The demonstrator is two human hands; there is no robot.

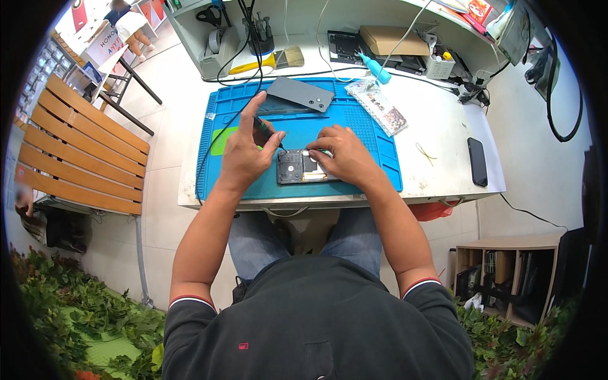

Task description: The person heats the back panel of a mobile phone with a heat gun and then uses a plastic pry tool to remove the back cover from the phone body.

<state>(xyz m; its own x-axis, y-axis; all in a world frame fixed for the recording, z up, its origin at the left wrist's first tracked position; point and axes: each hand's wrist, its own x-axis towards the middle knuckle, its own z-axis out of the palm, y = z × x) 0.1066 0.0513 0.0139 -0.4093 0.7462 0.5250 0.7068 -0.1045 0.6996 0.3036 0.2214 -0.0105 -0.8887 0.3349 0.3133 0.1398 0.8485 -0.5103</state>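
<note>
An opened smartphone [292, 167], its inner parts bare, lies on the blue repair mat [304, 133] near the desk's front edge. Between thumb and fingers, my left hand [246, 152] grips a dark screwdriver [261, 131] with some green on it. Its index finger points up, and the tool's tip comes down at the phone's upper left corner. My right hand [342, 154] bends over the phone's right part, fingers closed on its upper edge and hiding that end. A grey phone back cover [300, 94] with camera holes rests at the mat's far side.
A bubble-wrapped packet [378, 106] overlaps the mat's right side, near a light-blue bottle [375, 68]. Further right lies a black phone [477, 162]. Behind are a yellow-handled brush [272, 61] and a tool holder [260, 43]. Black cables [242, 101] hang past my left hand.
</note>
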